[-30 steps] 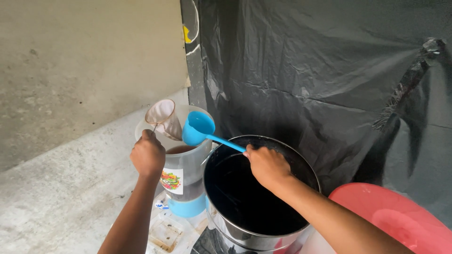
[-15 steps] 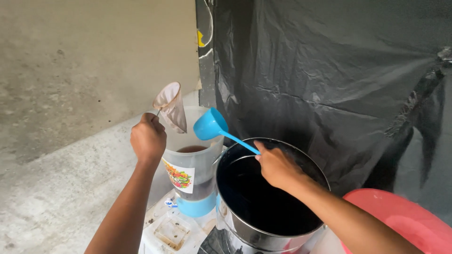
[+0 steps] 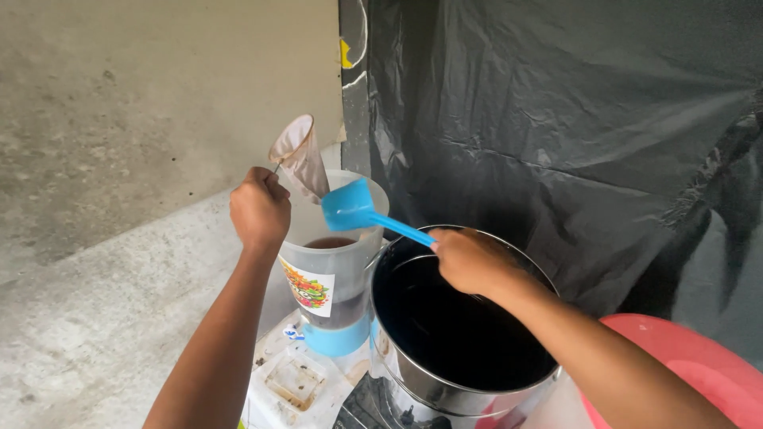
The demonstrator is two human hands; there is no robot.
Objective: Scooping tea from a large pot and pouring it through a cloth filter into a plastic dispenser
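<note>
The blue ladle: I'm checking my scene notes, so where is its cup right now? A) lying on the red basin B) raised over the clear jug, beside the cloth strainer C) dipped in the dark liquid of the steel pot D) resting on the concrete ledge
B: the right hand holds the blue ladle up over the clear jug, beside the cloth strainer that the left hand holds, clear of the steel pot.
</note>
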